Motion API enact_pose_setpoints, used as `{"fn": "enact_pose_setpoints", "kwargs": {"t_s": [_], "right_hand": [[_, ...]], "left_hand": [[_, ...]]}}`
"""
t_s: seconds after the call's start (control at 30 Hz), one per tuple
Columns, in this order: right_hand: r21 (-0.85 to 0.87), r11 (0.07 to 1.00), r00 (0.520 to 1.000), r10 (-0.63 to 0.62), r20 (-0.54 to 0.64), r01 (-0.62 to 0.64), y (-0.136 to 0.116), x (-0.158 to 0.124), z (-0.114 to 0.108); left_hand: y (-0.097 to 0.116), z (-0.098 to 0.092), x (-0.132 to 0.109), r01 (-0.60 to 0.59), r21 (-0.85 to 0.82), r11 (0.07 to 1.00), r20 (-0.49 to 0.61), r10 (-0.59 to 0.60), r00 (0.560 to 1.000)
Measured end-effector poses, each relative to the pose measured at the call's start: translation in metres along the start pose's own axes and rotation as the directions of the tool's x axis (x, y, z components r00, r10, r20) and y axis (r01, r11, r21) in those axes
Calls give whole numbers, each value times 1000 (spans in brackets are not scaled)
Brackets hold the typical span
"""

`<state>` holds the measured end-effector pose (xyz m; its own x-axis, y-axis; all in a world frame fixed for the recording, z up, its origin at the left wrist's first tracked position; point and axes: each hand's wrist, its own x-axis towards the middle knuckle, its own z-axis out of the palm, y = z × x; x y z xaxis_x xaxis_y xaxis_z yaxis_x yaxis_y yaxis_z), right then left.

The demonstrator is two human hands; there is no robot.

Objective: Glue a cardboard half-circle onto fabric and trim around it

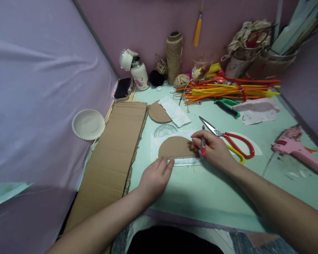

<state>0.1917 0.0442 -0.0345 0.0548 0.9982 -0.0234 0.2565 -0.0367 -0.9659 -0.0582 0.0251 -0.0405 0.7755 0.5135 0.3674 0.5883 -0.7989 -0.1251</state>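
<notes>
A brown cardboard half-circle (175, 147) lies on white paper on the pale green table (201, 190). A clear ruler (187, 161) lies along its straight lower edge. My left hand (155, 178) rests flat with its fingers stretched out, fingertips pressing the ruler's left end and the cardboard's edge. My right hand (213, 149) is closed round a red marker (203, 145), held upright with its tip at the right end of the cardboard by the ruler.
Red-handled scissors (228, 138) lie just right of my right hand. A long cardboard sheet (116, 155), a paper plate (88, 124), a protractor (165, 130), a second cardboard piece (157, 113), coloured sticks (228, 91), twine spools (174, 56), a flask (139, 73) and a pink glue gun (296, 146) surround the work.
</notes>
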Motion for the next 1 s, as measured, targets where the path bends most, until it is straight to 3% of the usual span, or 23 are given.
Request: {"fn": "enact_pose_setpoints", "kwargs": {"t_s": [0.63, 0.73, 0.87, 1.0], "right_hand": [[-92, 994, 996, -59, 69, 65, 5, 1, 3], [-80, 995, 996, -55, 63, 60, 6, 0, 3], [18, 1000, 999, 17, -30, -16, 3, 1, 1], [91, 995, 991, 58, -120, -47, -3, 5, -2]], "left_hand": [[-3, -2, -2, 43, -78, 996, 113, -34, 993], [-4, -5, 2, 40, -102, 994, 85, -32, 996], [-15, -16, 11, 23, -127, 992, -7, -24, 1000], [-37, -29, 21, 129, -149, 980, -62, -139, 988]]}}
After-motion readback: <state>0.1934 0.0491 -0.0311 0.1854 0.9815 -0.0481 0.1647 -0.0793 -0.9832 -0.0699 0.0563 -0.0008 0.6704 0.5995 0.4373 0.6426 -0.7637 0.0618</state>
